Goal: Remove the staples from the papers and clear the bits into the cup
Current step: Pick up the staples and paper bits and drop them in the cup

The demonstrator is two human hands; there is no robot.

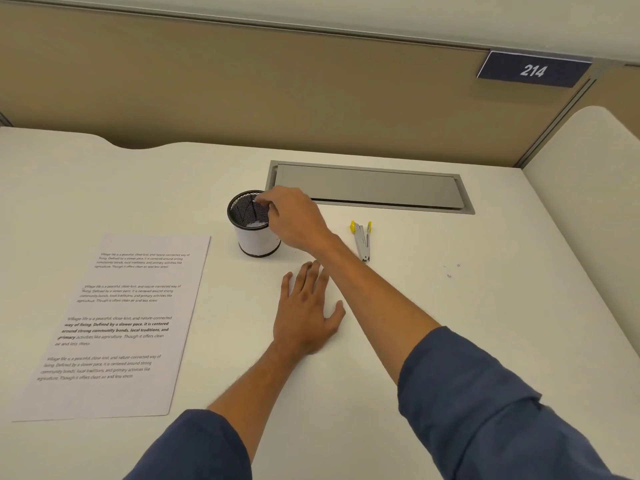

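While right hand [294,216] pinches bits over the black mesh cup [252,223], frame centre, a nudge could topple it; left hand [306,313] flat on desk [450,323].

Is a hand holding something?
Left hand lies flat on the desk, holding nothing. Right hand hovers over the mesh cup; fingertips hidden, cannot tell.

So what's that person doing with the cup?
The right hand reaches over the black mesh cup, fingertips at its rim, seemingly dropping bits in. The left hand rests flat on the desk. The papers lie left; the staple remover lies right, with some bits beyond.
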